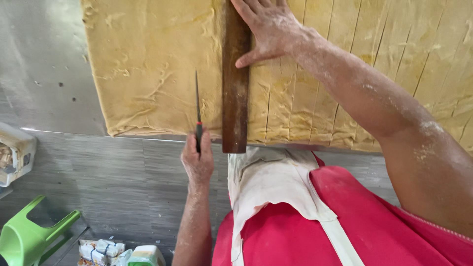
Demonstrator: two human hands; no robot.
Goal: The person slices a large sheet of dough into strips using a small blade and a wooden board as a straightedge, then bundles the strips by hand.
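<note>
Here left hand (197,160) gripping knife (197,106), blade over dough sheet (148,64); just right of it, right hand (263,27) flat, open, pressing wooden ruler (235,93).

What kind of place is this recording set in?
Probably a bakery or pastry kitchen: a big dough sheet lies on a metal table, partly cut into strips; the left hand holds a knife beside a wooden ruler.

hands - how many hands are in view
2. The left hand is at the table's near edge, shut on a knife lying over the dough sheet. The right hand presses flat on the wooden straightedge further up.
</note>
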